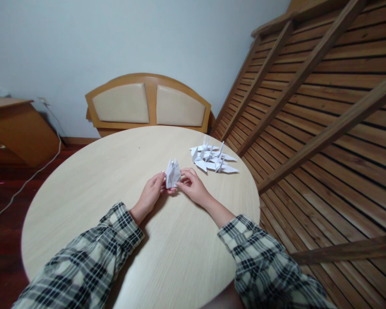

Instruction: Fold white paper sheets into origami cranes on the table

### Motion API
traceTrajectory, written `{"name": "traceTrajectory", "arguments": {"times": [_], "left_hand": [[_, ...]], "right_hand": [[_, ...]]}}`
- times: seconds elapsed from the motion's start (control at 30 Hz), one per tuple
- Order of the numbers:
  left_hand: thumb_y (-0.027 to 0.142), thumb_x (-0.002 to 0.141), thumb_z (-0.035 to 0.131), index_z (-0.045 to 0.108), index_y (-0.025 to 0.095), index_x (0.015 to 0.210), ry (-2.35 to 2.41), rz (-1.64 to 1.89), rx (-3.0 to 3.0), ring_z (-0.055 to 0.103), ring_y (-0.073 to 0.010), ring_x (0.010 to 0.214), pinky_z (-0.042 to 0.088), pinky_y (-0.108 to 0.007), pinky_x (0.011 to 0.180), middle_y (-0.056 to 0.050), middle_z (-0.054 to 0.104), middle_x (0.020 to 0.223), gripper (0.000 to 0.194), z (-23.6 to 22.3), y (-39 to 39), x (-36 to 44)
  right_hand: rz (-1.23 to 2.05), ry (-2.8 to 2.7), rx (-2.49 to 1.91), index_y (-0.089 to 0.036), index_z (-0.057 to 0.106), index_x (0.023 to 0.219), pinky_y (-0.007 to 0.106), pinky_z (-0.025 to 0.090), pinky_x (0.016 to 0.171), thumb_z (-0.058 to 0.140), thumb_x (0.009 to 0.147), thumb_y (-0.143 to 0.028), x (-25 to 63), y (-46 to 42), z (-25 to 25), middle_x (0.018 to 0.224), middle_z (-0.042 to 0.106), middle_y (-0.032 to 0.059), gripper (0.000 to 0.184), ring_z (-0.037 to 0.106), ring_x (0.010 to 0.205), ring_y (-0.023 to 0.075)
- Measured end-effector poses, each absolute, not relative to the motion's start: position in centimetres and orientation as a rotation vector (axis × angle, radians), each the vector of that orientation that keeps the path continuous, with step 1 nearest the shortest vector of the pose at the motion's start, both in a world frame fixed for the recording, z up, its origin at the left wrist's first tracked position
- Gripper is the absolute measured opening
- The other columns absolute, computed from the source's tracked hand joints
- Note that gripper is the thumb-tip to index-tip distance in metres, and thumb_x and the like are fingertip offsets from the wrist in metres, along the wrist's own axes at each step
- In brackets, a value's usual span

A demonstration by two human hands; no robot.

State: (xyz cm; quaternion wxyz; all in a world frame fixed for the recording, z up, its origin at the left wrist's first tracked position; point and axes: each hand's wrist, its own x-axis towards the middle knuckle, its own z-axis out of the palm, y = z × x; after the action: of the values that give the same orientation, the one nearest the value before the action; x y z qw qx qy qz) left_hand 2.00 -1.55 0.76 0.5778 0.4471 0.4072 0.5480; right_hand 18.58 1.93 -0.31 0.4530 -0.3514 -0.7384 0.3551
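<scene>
A piece of folded white paper (173, 174), with pointed tips at its top, is held upright just above the round table (83, 180). My left hand (151, 191) pinches its left edge, fingers partly behind it. On the other side my right hand (194, 186) grips the lower right edge between thumb and fingers. Several finished white paper cranes (214, 156) lie bunched together on the tabletop, beyond and to the right of my hands.
Behind the table stands a wooden headboard (152, 101) with two cream panels. A slatted wooden frame (324, 120) leans along the right side. At the left are a desk (19, 128) and a white cable (28, 178) trailing over the floor.
</scene>
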Motion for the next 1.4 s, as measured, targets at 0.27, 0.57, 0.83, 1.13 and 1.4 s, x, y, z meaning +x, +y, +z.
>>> {"name": "traceTrajectory", "arguments": {"times": [0.27,0.57,0.83,1.13,1.4], "left_hand": [[0.035,0.068,0.077,0.062,0.012,0.093,1.006,1.343,1.015,0.062,-0.0119,0.064,0.048,-0.022,0.06,-0.003,0.068,0.079,0.037,0.3,-1.1,1.6],[0.035,0.07,0.076,0.06,0.013,0.098,1.024,1.385,1.002,0.054,-0.0096,0.057,0.037,-0.02,0.05,-0.001,0.064,0.071,0.039,0.2,-1.1,1.7],[0.036,0.07,0.076,0.047,0.02,0.107,1.043,1.383,1.04,0.053,-0.0103,0.048,0.034,-0.018,0.046,0.006,0.059,0.059,0.05,0.4,-1.5,1.8],[0.038,0.073,0.074,0.039,0.024,0.111,1.01,1.355,1.104,0.055,-0.0111,0.048,0.037,-0.017,0.046,0.005,0.066,0.064,0.053,1.2,-2.1,1.9],[0.034,0.072,0.077,0.042,0.022,0.109,0.908,1.297,1.165,0.063,-0.0134,0.064,0.044,-0.022,0.057,0.0,0.07,0.08,0.052,1.0,-2.1,2.0]], "right_hand": [[0.908,-1.814,-0.818,-0.025,0.069,0.098,0.03,0.054,0.074,0.055,0.084,-0.011,18.7,1.6,-0.3,0.119,0.048,0.006,0.024,0.055,0.105,0.0171],[1.029,-1.874,-0.847,-0.02,0.071,0.083,0.036,0.053,0.086,0.057,0.087,-0.018,18.9,1.1,0.6,0.127,0.046,0.0082,0.014,0.051,0.117,0.0203],[1.067,-1.744,-0.87,-0.025,0.047,0.118,0.028,0.052,0.065,0.072,0.076,-0.026,18.4,1.4,-0.1,0.113,0.053,0.0054,0.049,0.056,0.08,0.0118],[1.091,-1.777,-0.835,-0.024,0.049,0.118,0.025,0.05,0.06,0.071,0.076,-0.026,18.4,1.2,0.3,0.113,0.054,0.0059,0.048,0.055,0.079,0.0114],[0.984,-1.808,-0.857,-0.021,0.054,0.095,0.027,0.051,0.066,0.066,0.08,-0.029,18.5,1.4,0.4,0.105,0.053,0.0037,0.021,0.058,0.083,0.0135]]}}
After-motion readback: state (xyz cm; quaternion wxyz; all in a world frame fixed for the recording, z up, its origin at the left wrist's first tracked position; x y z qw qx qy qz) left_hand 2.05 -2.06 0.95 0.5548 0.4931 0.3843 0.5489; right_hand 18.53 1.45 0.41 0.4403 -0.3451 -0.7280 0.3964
